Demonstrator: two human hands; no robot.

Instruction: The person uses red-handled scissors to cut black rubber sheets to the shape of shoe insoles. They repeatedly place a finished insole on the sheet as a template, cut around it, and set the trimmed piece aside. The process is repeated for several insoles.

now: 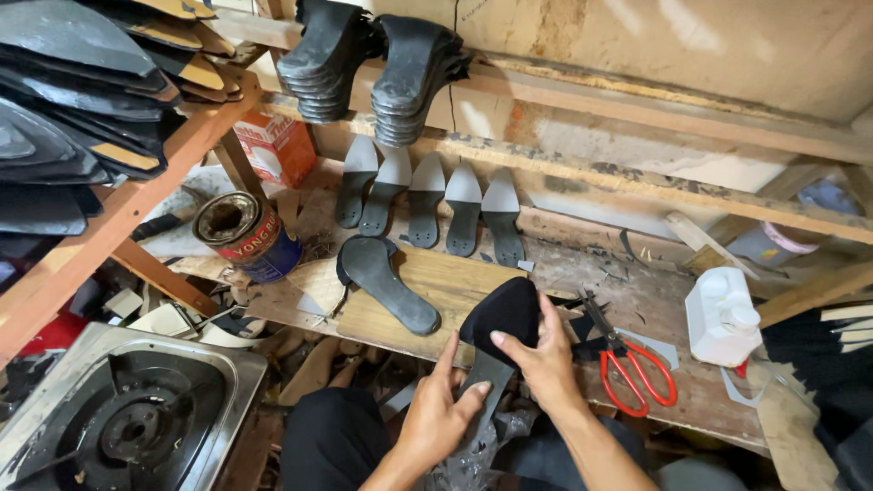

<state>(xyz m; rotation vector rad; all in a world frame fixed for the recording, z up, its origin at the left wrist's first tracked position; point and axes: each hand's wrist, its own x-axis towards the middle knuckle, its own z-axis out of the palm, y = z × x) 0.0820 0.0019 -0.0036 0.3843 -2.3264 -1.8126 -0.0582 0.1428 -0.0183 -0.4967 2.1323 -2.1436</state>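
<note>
**Holding a black insole in both hands, low in the frame**

Gripping from either side, the two hands share one black insole (503, 320) at lower centre of the frame, just in front of the table (637, 300) edge. The right hand (546, 359) has its grip clamped on the wide, rounded end, fingers curled over the edge and thumb laid across the dark face. The left hand (439, 414) closes on the narrow grey end below, thumb pressed against the strip and fingers pointing up beside it (how far they wrap behind is hidden).

On the pale wooden board (455, 282) just above lies another black sole (386, 282), flat. A row of five grey-and-black insoles (427, 205) leans against the back of the table, above centre. Red-handled scissors (627, 359) rest to the right of the hands, a white plastic bottle (723, 314) farther right. A tin can (245, 232) stands at left, a gas stove (118, 414) in the lower left corner.
</note>
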